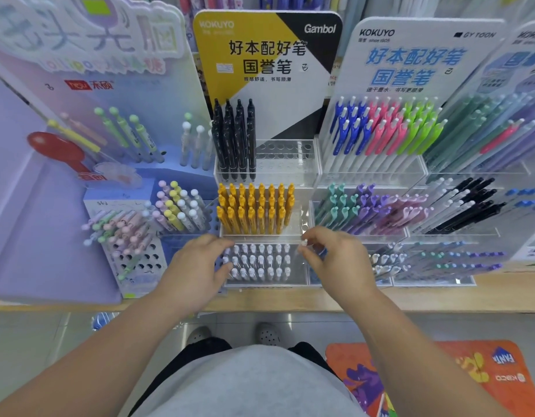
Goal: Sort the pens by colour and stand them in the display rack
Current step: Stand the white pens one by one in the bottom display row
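**White pens going into the front rack**

Both hands are at the clear rack (264, 284) that stands at the front edge of the table (440, 296), just in front of the person. The right hand (335, 257) pinches one white-capped pen (303, 243) between thumb and fingertips, holding it above the rack's right end, beside the white pens (260, 261) already standing there in rows. The left hand (197, 266) is loosely curled at the rack's left end, its fingers touching or nearly touching the outer white pens; it grips nothing that I can see, and it may be steadying the rack.

Behind, toward the back of the table, a second rack holds the yellow pens (255, 210), packed close with a few free holes at its right side. Farther back the black pens (234, 139) fill only the left part of their rack, and the holes to their right stand empty. Other displays to either side hold mixed colours, already grouped.

The step in hand looks like seating one more white pen with its own colour. The next move calls for lining its tip over a free hole near the right end of the front rack, then lowering it straight so that the neighbours are not knocked askew. The clear plastic makes the holes hard to make out there, so aim matters.
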A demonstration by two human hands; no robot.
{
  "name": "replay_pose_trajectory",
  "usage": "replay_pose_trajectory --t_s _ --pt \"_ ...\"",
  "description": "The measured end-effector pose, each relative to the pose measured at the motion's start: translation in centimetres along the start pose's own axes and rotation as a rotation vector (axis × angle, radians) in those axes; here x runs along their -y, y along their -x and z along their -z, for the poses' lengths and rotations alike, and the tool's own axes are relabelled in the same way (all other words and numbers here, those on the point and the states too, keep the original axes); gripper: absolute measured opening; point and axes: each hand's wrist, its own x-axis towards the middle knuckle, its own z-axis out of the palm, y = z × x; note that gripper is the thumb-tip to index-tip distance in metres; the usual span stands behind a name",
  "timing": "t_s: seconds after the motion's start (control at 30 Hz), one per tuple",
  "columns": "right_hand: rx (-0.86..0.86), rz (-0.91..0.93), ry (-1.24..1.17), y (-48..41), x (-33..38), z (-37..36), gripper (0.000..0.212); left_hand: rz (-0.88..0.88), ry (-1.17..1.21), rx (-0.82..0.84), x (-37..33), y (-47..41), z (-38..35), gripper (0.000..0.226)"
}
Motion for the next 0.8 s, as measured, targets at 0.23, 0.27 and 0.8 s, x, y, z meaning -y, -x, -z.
replay_pose_trajectory --t_s 0.23,0.27,0.8 --pt "0.000 0.056 0.130 -0.2 0.1 -1.4 0.017 -0.016 0.026 -0.017 0.2 0.0 -0.1 0.044" --pt "0.011 0.069 0.160 -0.3 0.0 -1.7 0.016 -0.016 0.026 -0.017 0.2 0.0 -0.2 0.044" --pt "0.075 0.065 0.268 -0.5 0.8 -1.3 0.023 0.004 0.012 -0.003 0.2 0.1 0.1 0.050"
